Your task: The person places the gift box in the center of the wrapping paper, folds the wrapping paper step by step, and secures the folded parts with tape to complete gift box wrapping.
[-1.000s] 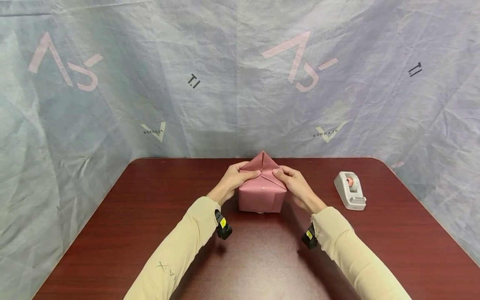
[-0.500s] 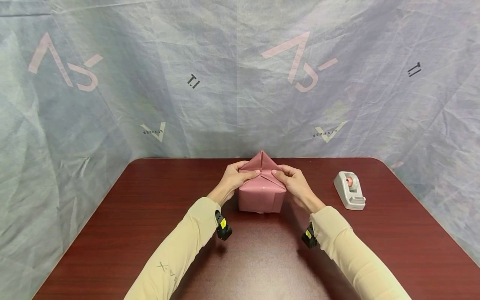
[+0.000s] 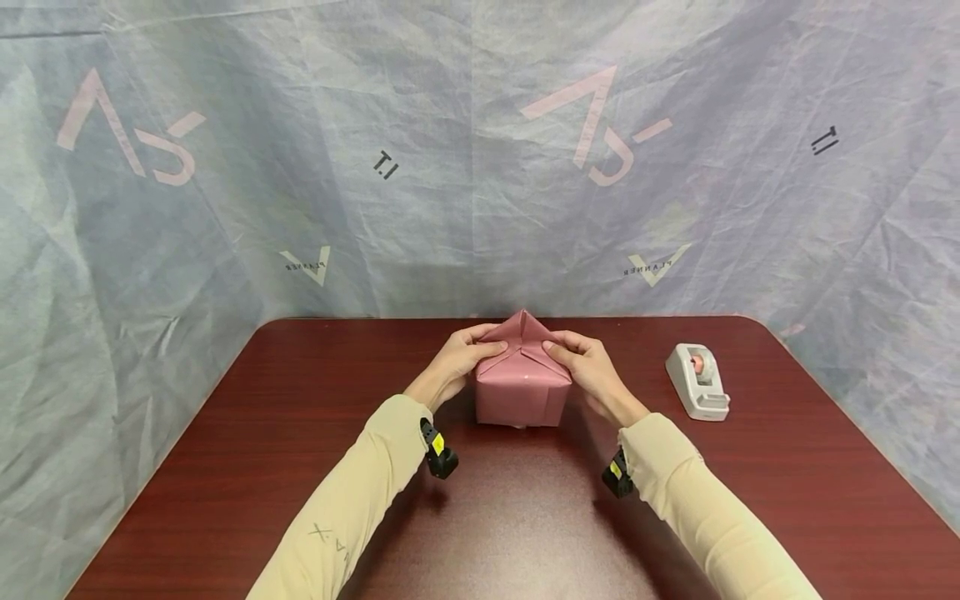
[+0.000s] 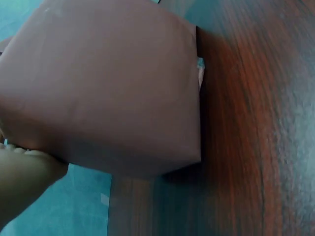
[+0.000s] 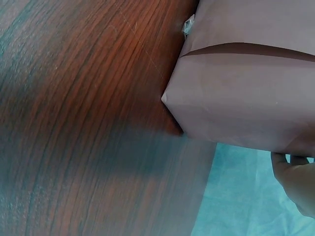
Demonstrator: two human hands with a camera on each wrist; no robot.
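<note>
A box wrapped in pink paper point(image 3: 521, 404) stands on the table in the head view, its top paper drawn into folds with a pointed flap point(image 3: 522, 327) rising at the back. My left hand point(image 3: 456, 360) grips the left side, thumb lying on the top folds and fingers down the side. From the right, my right hand point(image 3: 592, 367) holds it likewise, its thumb on the folded paper. The left wrist view shows a smooth face of the wrapped box point(image 4: 108, 88). In the right wrist view the paper's overlapping edge gapes slightly along the wrapped box point(image 5: 246, 98).
A white tape dispenser point(image 3: 699, 385) with a roll in it stands to the right on the dark red wooden table point(image 3: 300, 458). Behind the table hangs a grey printed cloth point(image 3: 420, 208). A small clear scrap point(image 5: 188, 25) sticks out at the box's lower edge.
My left thumb has slid outward to the left from the middle of the folds, and the left wrist has shifted slightly left. The pointed flap sits a little lower. My right hand is nearly still.
</note>
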